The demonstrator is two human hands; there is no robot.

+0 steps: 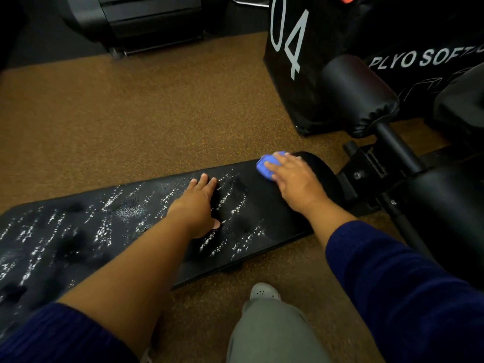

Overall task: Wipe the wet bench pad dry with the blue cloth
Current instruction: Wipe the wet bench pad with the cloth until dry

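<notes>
Bench pad (146,226), black, lies across the lower left and centre of the frame, streaked with white droplets. Blue cloth (269,165), bunched, sits at the pad's right end, pressed under the right hand (293,176), whose fingers close over it. Left hand (199,205) rests open and flat, mid-pad. Brown speckled floor (131,113) lies beyond; a black box (301,74) marked "04" stands upper right.

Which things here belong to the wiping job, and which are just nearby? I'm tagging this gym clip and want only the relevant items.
Part of the job:
- blue cloth, pressed under the right hand
- wet bench pad, streaked with droplets
- left hand, flat on the pad

Just nearby:
- plyo soft box marked 04
- black foam roller pad
- brown speckled floor
</notes>
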